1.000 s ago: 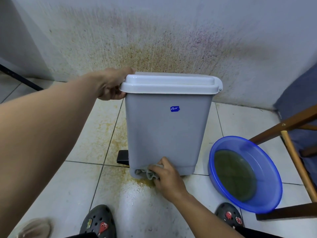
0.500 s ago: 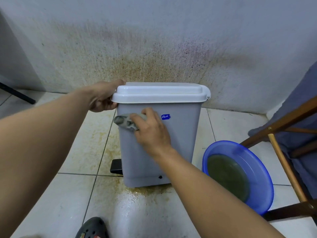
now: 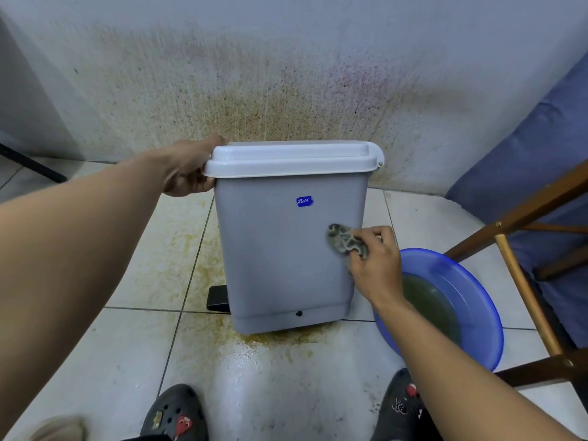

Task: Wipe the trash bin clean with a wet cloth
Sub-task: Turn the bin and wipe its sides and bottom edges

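A grey trash bin (image 3: 280, 249) with a white lid (image 3: 292, 159) and a small blue sticker (image 3: 304, 201) stands upright on the tiled floor against a stained wall. My left hand (image 3: 187, 170) grips the lid's left edge. My right hand (image 3: 375, 262) presses a crumpled grey-green wet cloth (image 3: 345, 241) against the right side of the bin's front face, about halfway up. A black foot pedal (image 3: 218, 297) sticks out at the bin's lower left.
A blue basin (image 3: 477, 300) of murky water sits on the floor right of the bin. A wooden chair frame (image 3: 521, 281) and blue cushion (image 3: 541, 148) stand at the far right. Wet, yellow-stained tiles (image 3: 254, 361) lie before the bin; my dark clogs (image 3: 175, 415) are at the bottom.
My right hand has swept the cloth from the bin's bottom left, up to the upper left of the front, then down to the middle right. My left hand stays on the lid.
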A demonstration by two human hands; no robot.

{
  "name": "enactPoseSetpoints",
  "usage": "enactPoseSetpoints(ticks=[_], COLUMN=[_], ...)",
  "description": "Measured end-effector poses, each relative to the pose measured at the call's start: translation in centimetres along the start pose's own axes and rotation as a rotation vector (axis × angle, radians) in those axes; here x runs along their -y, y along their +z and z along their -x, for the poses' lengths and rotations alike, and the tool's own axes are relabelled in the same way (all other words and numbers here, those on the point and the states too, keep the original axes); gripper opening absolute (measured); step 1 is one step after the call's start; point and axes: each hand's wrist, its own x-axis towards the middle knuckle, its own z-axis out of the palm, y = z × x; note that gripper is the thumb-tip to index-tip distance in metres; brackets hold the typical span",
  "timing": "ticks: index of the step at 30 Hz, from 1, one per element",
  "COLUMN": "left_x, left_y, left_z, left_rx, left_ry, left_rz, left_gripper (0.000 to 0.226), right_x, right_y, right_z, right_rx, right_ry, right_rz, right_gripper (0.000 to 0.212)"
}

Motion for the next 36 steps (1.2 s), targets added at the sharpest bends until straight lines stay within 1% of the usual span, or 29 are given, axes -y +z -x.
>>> enactPoseSetpoints(ticks=[2,5,8,10,12,14,17,18,20,21,22,24,26,28,31,34,36], left_x=[0.1,0.2,0.2,0.2,0.3,0.3,0.3,0.3,0.3,0.4,0.4,0.5,0.6,0.6,0.5,0.5,0.5], left_y=[-0.1,-0.1,-0.1,-0.1,-0.1,0.1,-0.2,-0.3,-0.6,-0.6,-0.7,-0.7,-0.8,-0.7,-0.8,-0.7,-0.6], left_z=[-0.2,-0.3,-0.4,-0.6,-0.7,-0.8,-1.0,-0.9,-1.2,-1.3,-1.4,-1.9,-2.4,-2.4,-2.3,-1.9,-1.7], left_rx=[-0.003,-0.014,-0.031,-0.049,-0.058,-0.069,-0.067,-0.062,-0.055,-0.053,-0.043,-0.024,-0.016,-0.015,-0.046,-0.039,-0.027], left_ry=[0.001,-0.001,-0.016,-0.025,-0.012,-0.001,-0.002,-0.004,-0.011,-0.014,-0.01,0.0,-0.003,0.002,0.01,0.023,0.032], left_rz=[0.009,0.018,0.007,-0.009,-0.028,-0.053,-0.087,-0.088,-0.083,-0.085,-0.095,-0.121,-0.128,-0.123,-0.101,-0.124,-0.139], left_gripper=[0.026,0.025,0.019,0.02,0.02,0.022,0.02,0.019,0.021,0.023,0.023,0.02,0.018,0.019,0.017,0.014,0.009], right_x=[-0.9,-0.8,1.6,4.3,7.0,9.1,9.7,9.1,7.1,5.8,4.4,1.6,-0.9,-2.9,-4.4,-4.1,-2.8], right_y=[0.9,2.5,4.5,5.9,7.5,8.7,9.9,10.0,9.7,9.3,8.9,7.5,5.8,4.5,3.2,1.9,0.9], right_z=[2.1,5.1,7.4,8.9,10.1,11.1,12.2,12.5,13.0,13.1,13.1,12.3,11.5,10.3,8.8,6.9,4.6], right_rx=[0.039,0.078,0.128,0.211,0.371,0.533,0.627,0.649,0.689,0.679,0.667,0.687,0.667,0.588,0.485,0.358,0.219], right_ry=[0.056,0.15,0.136,0.067,-0.06,-0.194,-0.37,-0.406,-0.419,-0.418,-0.387,-0.286,-0.231,-0.16,-0.121,-0.079,-0.089], right_rz=[0.007,-0.002,-0.047,-0.07,-0.051,0.06,0.235,0.272,0.313,0.343,0.354,0.361,0.38,0.365,0.319,0.208,0.127], right_gripper=[0.033,0.031,0.028,0.026,0.025,0.026,0.027,0.025,0.013,0.008,0.007,0.018,0.027,0.03,0.03,0.026,0.027])
